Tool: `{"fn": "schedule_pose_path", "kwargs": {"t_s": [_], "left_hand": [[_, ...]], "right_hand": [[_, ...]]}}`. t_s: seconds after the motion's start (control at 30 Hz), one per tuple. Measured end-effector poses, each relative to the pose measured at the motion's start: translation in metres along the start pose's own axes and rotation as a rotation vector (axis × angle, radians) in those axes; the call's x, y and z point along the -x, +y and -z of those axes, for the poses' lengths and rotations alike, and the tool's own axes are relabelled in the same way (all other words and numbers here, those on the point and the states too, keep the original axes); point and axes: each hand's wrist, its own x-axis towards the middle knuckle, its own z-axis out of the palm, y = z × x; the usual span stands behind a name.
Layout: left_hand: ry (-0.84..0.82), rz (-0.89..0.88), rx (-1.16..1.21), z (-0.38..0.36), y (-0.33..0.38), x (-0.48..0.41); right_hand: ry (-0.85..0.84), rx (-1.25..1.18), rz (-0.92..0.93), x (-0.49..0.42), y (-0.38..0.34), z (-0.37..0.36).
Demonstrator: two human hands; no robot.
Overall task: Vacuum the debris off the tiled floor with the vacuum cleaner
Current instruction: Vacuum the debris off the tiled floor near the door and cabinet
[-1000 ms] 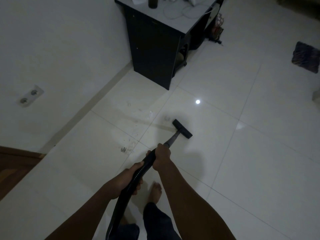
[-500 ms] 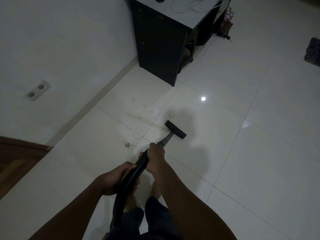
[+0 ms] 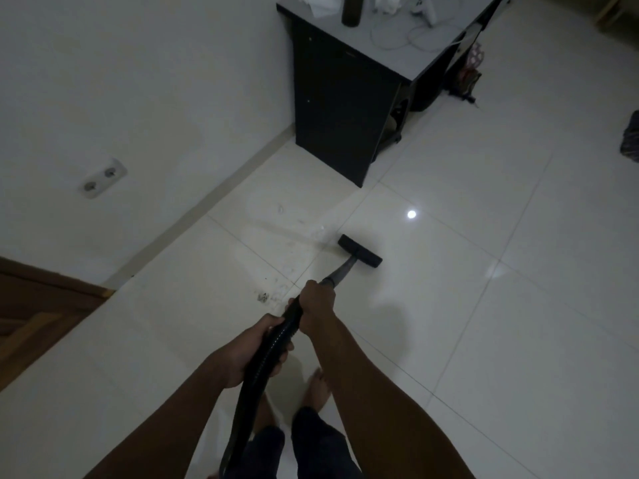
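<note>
The vacuum cleaner's black floor nozzle (image 3: 359, 251) rests flat on the white tiled floor (image 3: 484, 340), on a short metal wand (image 3: 340, 273). My right hand (image 3: 316, 304) grips the wand's upper end. Lower down, my left hand (image 3: 250, 350) is closed around the black ribbed hose (image 3: 259, 368), which runs down between my legs. A dark clump of debris (image 3: 263, 297) lies just left of my right hand. Pale scattered debris (image 3: 320, 233) lies left of the nozzle, with more small bits (image 3: 280, 209) nearer the wall.
A black cabinet (image 3: 332, 108) with cables and a bottle on top stands against the white wall (image 3: 138, 98). A double socket (image 3: 103, 177) sits low on that wall. A wooden door (image 3: 31, 316) is at left. My bare foot (image 3: 316, 388) stands below the hands.
The nozzle has slid slightly forward and left toward the pale debris. My view has shifted, so the cabinet appears lower and further right.
</note>
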Motion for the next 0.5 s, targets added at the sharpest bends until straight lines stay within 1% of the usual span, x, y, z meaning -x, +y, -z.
{"fn": "schedule_pose_path", "kwargs": {"t_s": [0.07,0.17,0.23,0.37,0.5], "left_hand": [[0.018,-0.009,0.007,0.0,-0.002,-0.001],[0.088,-0.005,-0.031,-0.004,-0.002,-0.005],[0.093,-0.016,-0.039,-0.007,0.001,-0.008],[0.054,-0.03,-0.032,-0.011,0.009,-0.012],[0.123,-0.046,-0.064,-0.026,0.019,-0.026]], "right_hand": [[0.008,0.013,0.005,-0.003,0.003,-0.001],[0.028,0.055,-0.01,-0.01,0.002,0.002],[0.022,0.077,-0.019,-0.009,-0.003,0.002],[0.001,0.053,-0.025,-0.013,-0.015,0.008],[0.033,0.109,-0.034,-0.032,-0.027,0.013]]}}
